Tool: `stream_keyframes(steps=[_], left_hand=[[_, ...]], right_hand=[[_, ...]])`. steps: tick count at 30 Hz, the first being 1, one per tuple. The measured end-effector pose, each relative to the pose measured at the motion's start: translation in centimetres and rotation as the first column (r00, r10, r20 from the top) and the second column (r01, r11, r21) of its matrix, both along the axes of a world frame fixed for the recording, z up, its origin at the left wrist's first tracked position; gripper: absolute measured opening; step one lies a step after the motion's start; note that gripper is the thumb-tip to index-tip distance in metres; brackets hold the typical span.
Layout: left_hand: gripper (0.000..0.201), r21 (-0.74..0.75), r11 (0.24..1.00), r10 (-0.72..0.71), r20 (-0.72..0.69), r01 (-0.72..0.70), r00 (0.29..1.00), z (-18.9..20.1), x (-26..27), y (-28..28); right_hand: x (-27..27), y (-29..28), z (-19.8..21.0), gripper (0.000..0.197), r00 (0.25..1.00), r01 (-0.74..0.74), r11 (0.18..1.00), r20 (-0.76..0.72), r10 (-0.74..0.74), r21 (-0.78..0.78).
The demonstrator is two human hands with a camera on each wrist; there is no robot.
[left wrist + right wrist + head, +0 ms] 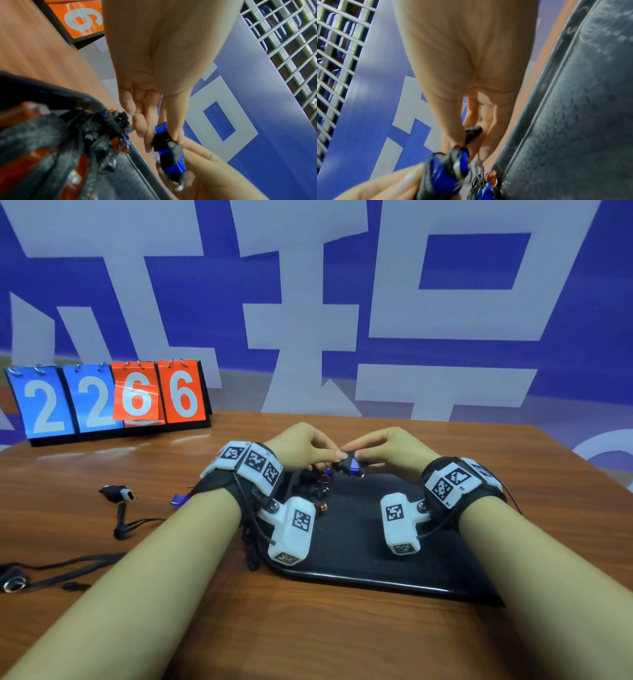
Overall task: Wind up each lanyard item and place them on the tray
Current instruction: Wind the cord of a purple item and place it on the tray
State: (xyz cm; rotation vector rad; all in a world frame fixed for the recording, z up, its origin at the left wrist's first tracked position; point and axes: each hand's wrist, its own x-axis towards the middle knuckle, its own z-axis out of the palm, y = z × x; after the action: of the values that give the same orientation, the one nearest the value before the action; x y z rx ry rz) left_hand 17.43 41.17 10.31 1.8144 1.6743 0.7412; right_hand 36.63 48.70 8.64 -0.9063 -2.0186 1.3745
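Observation:
Both hands meet above the far edge of the black tray point(359, 573). Between them is a blue lanyard item point(350, 465) with black cord wound round it. My left hand point(305, 448) pinches it with thumb and fingers, and my right hand point(387, 448) pinches its other side. The left wrist view shows the same blue piece point(169, 152) wrapped in black cord. In the right wrist view it point(447, 174) lies between my right fingers and the left thumb. Several wound lanyards point(317, 489) with red and blue pieces lie at the tray's far left.
Unwound black lanyards point(120, 508) lie on the wooden table point(342, 638) to the left, one with a white-tipped clip point(126, 494), another with a metal ring point(13, 583). A blue piece point(180, 499) lies by my left wrist. A flip scoreboard point(109, 398) stands back left.

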Motion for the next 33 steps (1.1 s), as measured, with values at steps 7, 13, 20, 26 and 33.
stream_keyframes(steps=[7,13,20,26,33], left_hand=[[0.024,0.084,0.984,0.158,0.017,-0.159,0.987,-0.4,0.7,1.0],[0.031,0.089,0.953,0.279,0.110,-0.289,0.954,-0.5,1.1,1.0],[0.025,0.127,0.934,0.314,0.149,-0.333,0.938,-0.1,1.7,0.8],[0.022,0.140,0.944,0.285,0.101,-0.298,0.953,-0.7,1.9,0.9],[0.016,0.171,0.958,0.222,0.072,-0.231,0.972,-1.3,1.3,1.2]], right_hand=[[-0.7,-0.2,0.9,0.015,0.974,0.217,0.956,-0.105,-0.199,0.200],[-0.5,-1.5,1.3,0.012,0.984,0.157,0.965,-0.121,-0.134,0.208],[-0.1,-1.7,1.1,0.012,0.969,0.181,0.972,-0.198,-0.150,0.148],[0.2,-1.0,0.4,0.009,0.971,0.240,0.946,-0.034,-0.238,0.217],[-0.2,-0.9,0.3,0.034,0.979,0.196,0.967,0.022,-0.202,0.161]])
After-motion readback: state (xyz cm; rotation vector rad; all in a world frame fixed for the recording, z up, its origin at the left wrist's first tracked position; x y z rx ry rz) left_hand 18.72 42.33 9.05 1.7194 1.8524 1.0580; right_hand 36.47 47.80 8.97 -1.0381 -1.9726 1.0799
